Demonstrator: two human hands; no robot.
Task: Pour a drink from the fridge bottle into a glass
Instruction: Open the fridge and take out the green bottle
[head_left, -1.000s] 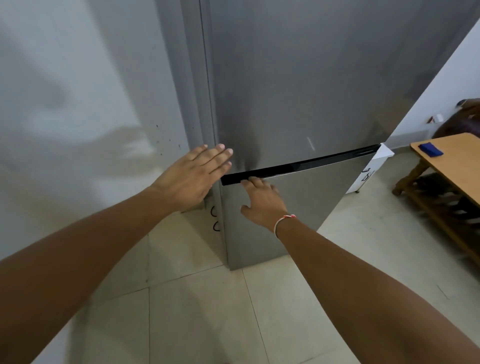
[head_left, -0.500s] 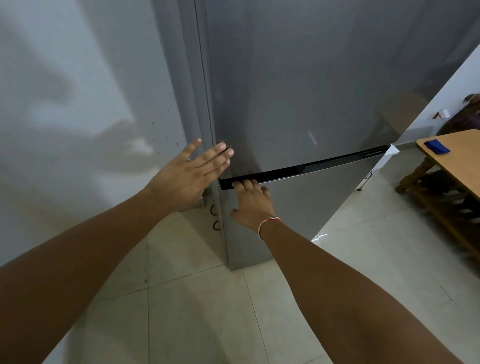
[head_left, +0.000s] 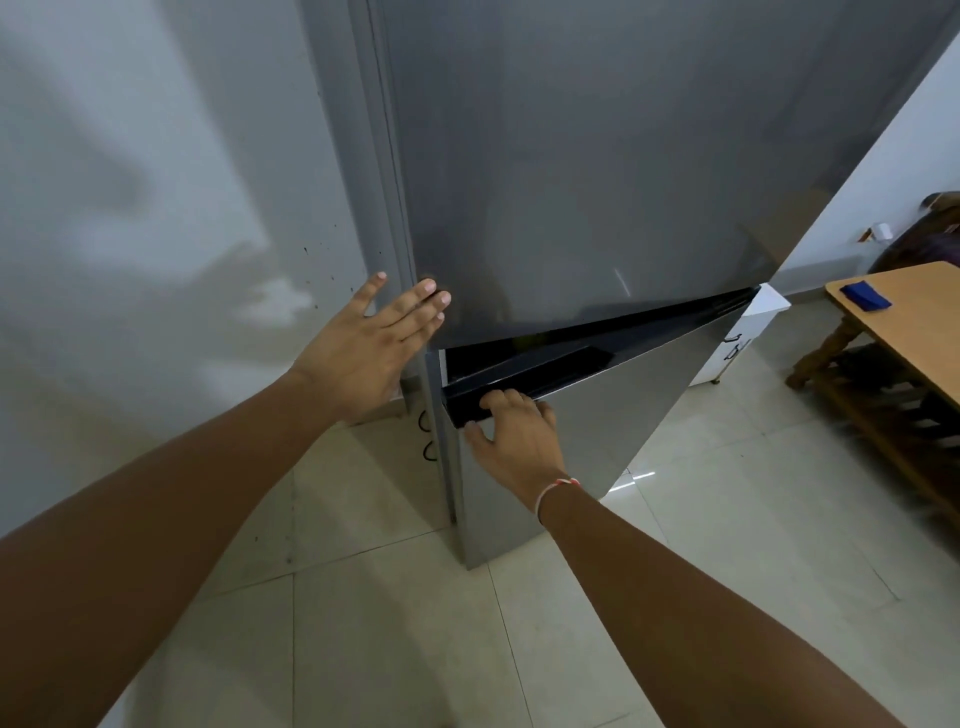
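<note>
The grey fridge (head_left: 597, 156) fills the upper centre. Its lower door (head_left: 597, 431), at centre, stands slightly ajar; it is probably stiff and heavy. The right hand (head_left: 511, 434) hooks its fingers over the door's dark top edge. The left hand (head_left: 371, 345), fingers spread wide, braces the upper door. The bottle is not visible.

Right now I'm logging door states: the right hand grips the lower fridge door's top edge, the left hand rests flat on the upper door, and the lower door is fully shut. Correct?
Not quite. The head view shows the lower fridge door pulled ajar, with a dark gap under the upper door. The right hand does grip its top edge, and the left hand lies flat at the upper door's corner.
</note>
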